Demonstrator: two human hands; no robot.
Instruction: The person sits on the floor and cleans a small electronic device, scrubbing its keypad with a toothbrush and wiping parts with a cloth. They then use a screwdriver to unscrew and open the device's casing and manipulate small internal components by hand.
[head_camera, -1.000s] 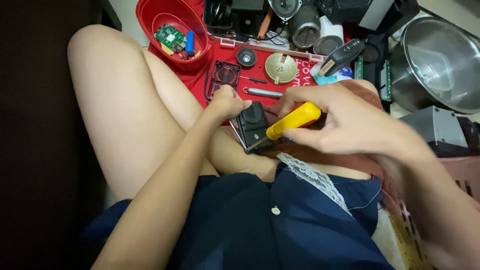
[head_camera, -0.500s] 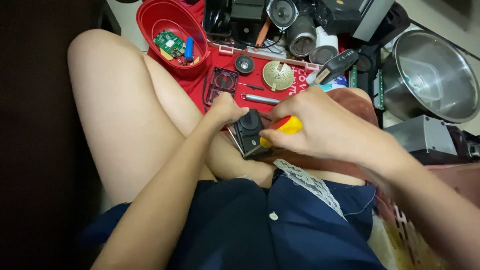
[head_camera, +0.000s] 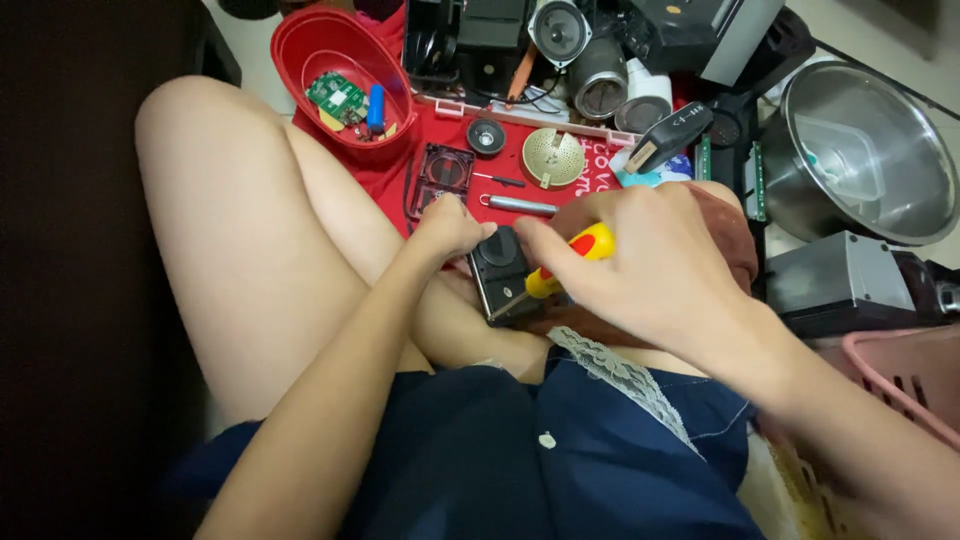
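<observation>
Resting on the person's lap, the small black rectangular plastic device (head_camera: 500, 275) sits between both hands. The left hand (head_camera: 448, 228) pinches its upper left edge with curled fingers. The right hand (head_camera: 640, 262) wraps closed around a yellow-and-red-handled screwdriver (head_camera: 570, 258), its tip at the device's face. Beyond lie a red cloth (head_camera: 560, 195), a round perforated brass-coloured disc (head_camera: 553, 157) and a red plastic bowl (head_camera: 300, 50).

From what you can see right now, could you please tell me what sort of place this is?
Probably a home floor used as an electronics repair spot: a red bowl holding a green circuit board, loose speakers, and a yellow-handled screwdriver worked against a small black device.
</observation>
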